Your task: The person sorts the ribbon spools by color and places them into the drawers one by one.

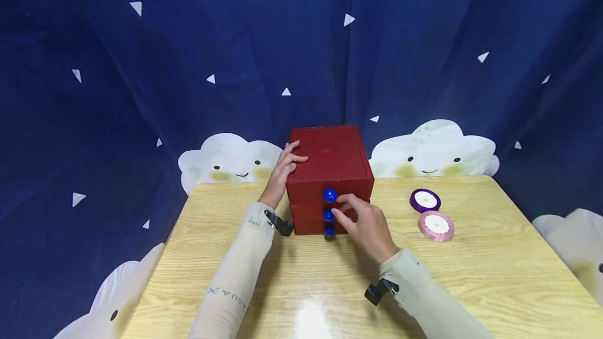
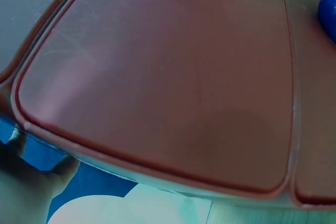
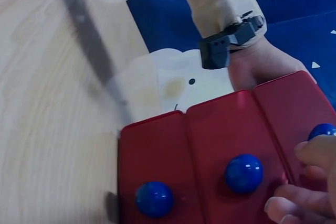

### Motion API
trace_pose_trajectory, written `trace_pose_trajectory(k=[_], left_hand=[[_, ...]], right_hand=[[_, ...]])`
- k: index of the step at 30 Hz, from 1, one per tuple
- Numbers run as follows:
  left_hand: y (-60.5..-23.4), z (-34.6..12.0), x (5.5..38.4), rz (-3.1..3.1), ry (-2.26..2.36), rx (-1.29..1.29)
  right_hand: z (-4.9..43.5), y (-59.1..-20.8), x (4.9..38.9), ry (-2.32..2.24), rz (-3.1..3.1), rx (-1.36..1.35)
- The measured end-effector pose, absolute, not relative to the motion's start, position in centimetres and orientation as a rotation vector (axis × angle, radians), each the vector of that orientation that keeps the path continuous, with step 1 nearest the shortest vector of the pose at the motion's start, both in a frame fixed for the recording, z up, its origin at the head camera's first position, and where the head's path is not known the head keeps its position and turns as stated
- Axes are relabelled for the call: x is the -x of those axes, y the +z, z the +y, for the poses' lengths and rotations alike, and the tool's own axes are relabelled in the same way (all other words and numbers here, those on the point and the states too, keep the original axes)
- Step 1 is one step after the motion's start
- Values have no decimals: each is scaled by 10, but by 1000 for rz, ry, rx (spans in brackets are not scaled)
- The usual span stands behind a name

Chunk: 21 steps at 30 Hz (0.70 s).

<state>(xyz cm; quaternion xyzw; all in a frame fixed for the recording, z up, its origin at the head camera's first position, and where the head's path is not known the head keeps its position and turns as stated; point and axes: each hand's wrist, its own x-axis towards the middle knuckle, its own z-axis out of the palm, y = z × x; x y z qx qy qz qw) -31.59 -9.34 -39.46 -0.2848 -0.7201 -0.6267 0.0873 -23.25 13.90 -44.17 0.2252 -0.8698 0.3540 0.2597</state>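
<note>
A red box (image 1: pixel 325 153) with three stacked drawers stands on the table, each drawer front bearing a round blue knob. My left hand (image 1: pixel 285 167) rests on the box's left top edge, fingers spread over the lid. In the left wrist view the red side panel (image 2: pixel 157 82) fills most of the picture. My right hand (image 1: pixel 365 224) is in front of the drawers, bent fingertips right at the top knob (image 1: pixel 330 195) and thumb apart from the index finger. The thumb overlaps the middle knob (image 1: pixel 328 215) in the head view. Below is the bottom knob (image 1: pixel 329 231).
To the right of the box lie a purple ribbon roll (image 1: pixel 415 206) and a pink ribbon roll (image 1: pixel 426 232), edges close together. The wooden table (image 1: pixel 226 213) extends on both sides. A dark blue curtain (image 1: pixel 264 41) with clouds hangs behind.
</note>
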Motion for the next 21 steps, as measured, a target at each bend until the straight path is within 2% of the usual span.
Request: trace_pose_trajectory(k=[21], left_hand=[[-393, -96, 316, -2148, -1834, 882]], right_hand=[[129, -461, 237, 889, -2608, -718]])
